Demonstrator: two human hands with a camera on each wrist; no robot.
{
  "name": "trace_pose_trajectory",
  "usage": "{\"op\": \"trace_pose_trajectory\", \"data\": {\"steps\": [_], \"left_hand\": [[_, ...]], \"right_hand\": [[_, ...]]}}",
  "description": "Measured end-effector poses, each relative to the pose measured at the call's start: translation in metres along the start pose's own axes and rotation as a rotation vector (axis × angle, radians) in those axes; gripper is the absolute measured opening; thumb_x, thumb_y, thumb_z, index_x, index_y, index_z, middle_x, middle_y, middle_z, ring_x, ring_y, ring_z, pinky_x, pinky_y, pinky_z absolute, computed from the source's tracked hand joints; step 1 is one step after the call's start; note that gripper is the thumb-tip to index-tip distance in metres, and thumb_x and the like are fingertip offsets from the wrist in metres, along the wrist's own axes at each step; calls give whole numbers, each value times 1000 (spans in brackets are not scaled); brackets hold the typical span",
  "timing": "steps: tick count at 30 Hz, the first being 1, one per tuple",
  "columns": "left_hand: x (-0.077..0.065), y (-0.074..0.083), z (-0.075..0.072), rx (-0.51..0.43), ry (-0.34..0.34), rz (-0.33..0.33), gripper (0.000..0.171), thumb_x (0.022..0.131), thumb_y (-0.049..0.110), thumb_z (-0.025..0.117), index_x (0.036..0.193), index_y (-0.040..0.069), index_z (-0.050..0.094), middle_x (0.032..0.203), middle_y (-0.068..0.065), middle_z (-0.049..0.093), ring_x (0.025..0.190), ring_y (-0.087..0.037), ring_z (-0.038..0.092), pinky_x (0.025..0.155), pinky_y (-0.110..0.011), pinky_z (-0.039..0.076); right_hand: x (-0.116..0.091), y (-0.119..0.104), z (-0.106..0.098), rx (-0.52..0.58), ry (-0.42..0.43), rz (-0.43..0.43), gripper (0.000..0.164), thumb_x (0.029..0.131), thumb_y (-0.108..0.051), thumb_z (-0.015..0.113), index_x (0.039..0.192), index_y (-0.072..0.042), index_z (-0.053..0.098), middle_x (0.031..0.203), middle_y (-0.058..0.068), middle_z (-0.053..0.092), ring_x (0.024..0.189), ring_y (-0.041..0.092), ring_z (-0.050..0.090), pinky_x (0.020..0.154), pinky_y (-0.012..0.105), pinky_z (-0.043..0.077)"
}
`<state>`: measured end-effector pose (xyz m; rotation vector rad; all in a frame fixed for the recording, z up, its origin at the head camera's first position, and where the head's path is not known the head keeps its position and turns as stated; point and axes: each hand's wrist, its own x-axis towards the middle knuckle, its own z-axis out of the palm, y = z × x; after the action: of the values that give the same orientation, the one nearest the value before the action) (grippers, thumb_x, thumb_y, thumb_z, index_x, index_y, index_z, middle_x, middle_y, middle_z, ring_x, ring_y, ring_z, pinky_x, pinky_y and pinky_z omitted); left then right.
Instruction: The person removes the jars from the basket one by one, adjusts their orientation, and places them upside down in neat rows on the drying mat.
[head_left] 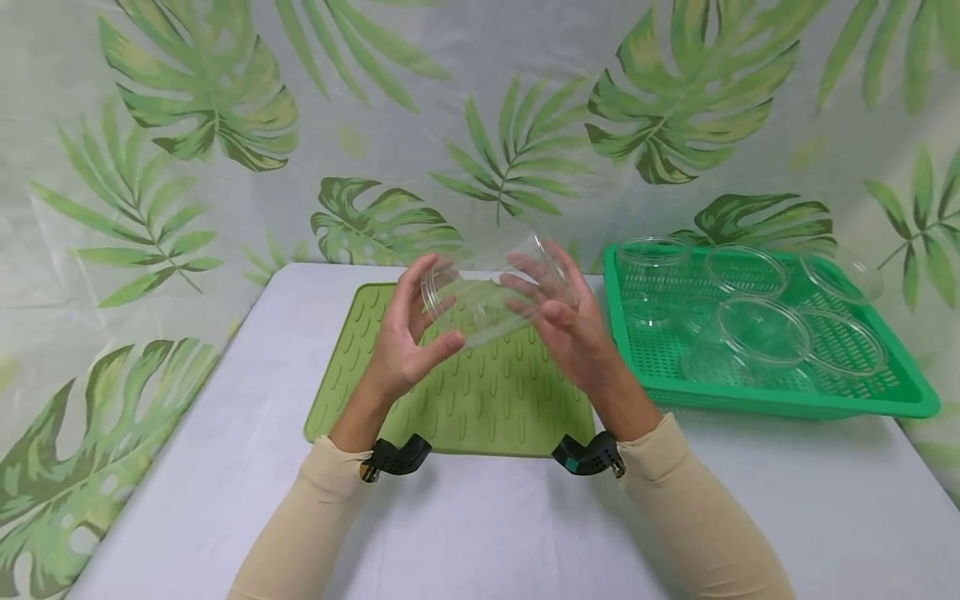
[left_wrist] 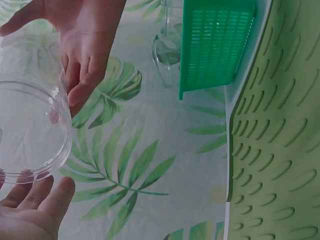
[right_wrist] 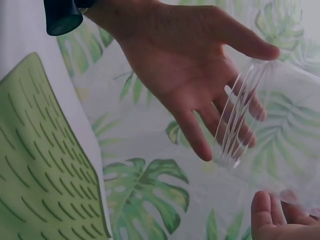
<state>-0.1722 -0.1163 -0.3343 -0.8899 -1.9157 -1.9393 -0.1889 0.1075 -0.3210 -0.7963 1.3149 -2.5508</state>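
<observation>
Both hands hold a clear plastic container (head_left: 486,298) in the air above the ridged green mat (head_left: 480,408), with the thumb and fingers of each set around its wall. The container lies tilted on its side, its ringed rim end toward the left hand (head_left: 405,346) and its other end within the right hand (head_left: 573,333). The left thumb stretches along the near side while the other fingers sit on the far side; the right fingers show through the transparent wall. The mat lies flat on the white-covered counter (head_left: 465,533), beneath and behind the hands. To the right of the mat, a green perforated basket (head_left: 757,402) carries several more clear containers (head_left: 652,287), their round rims rising at or above its edge; some lean, and their overlapping walls make an exact count hard. Beige sleeves (head_left: 697,504) reach almost to the wrists, and each wrist bears a small black device (head_left: 401,456). A pale cloth backdrop (head_left: 517,42) printed with green leaves stands behind the counter.
</observation>
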Motion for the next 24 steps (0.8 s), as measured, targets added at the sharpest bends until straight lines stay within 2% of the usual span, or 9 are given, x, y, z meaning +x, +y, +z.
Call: {"op": "trace_pose_trajectory", "data": {"steps": [4,9,12,14,16,19,22,24], "left_hand": [[-2,-4,-2,29,-35,-13,110,78,59,76,154,-1,21,155,-26,32,143,-41,36,114,-60,36],[-5,-9,-3,76,-66,-34,110,78,60,75,154,1,22,156,-24,33,144,-42,37,115,-51,41],[-7,-12,-3,88,-73,-45,110,77,59,77,154,3,23,157,-21,34,143,-42,37,114,-53,41],[-8,-15,-3,103,-82,-51,109,77,59,77,155,4,23,157,-19,34,144,-40,38,114,-55,41],[-9,-17,-3,126,-94,-63,104,79,50,80,155,5,24,158,-17,35,144,-38,38,113,-56,41],[-10,-19,-4,202,-104,-103,97,81,29,83,156,12,25,157,-13,37,144,-32,40,112,-52,44],[-12,-19,-8,278,-119,-136,97,78,9,82,156,18,26,154,-11,40,142,-29,42,110,-50,46],[-14,-19,-11,330,-132,-147,98,77,8,83,156,21,26,153,-9,40,141,-27,42,109,-49,47]], "right_hand": [[1,-4,0,-97,14,-8,117,74,-42,87,157,-14,10,144,5,51,128,18,55,102,29,50],[3,-12,2,-271,48,13,119,67,-52,88,156,-18,18,154,20,39,126,12,55,102,29,49],[5,-17,3,-368,49,27,123,62,-56,89,157,-20,19,152,16,42,128,10,54,108,34,48],[6,-20,4,-403,24,20,124,62,-55,90,157,-19,19,149,12,46,131,13,52,109,32,47],[6,-24,6,-457,-4,7,123,62,-53,89,157,-17,19,146,10,48,134,18,49,110,29,46],[8,-30,10,-581,-49,-13,119,66,-48,90,156,-14,19,149,14,45,136,25,46,105,21,46],[10,-34,13,-756,-76,-21,115,68,-38,91,155,-13,22,151,12,44,135,25,47,108,30,46],[11,-36,14,-857,-96,-21,110,70,-27,92,155,-15,23,152,8,44,135,23,47,110,39,44]]}}
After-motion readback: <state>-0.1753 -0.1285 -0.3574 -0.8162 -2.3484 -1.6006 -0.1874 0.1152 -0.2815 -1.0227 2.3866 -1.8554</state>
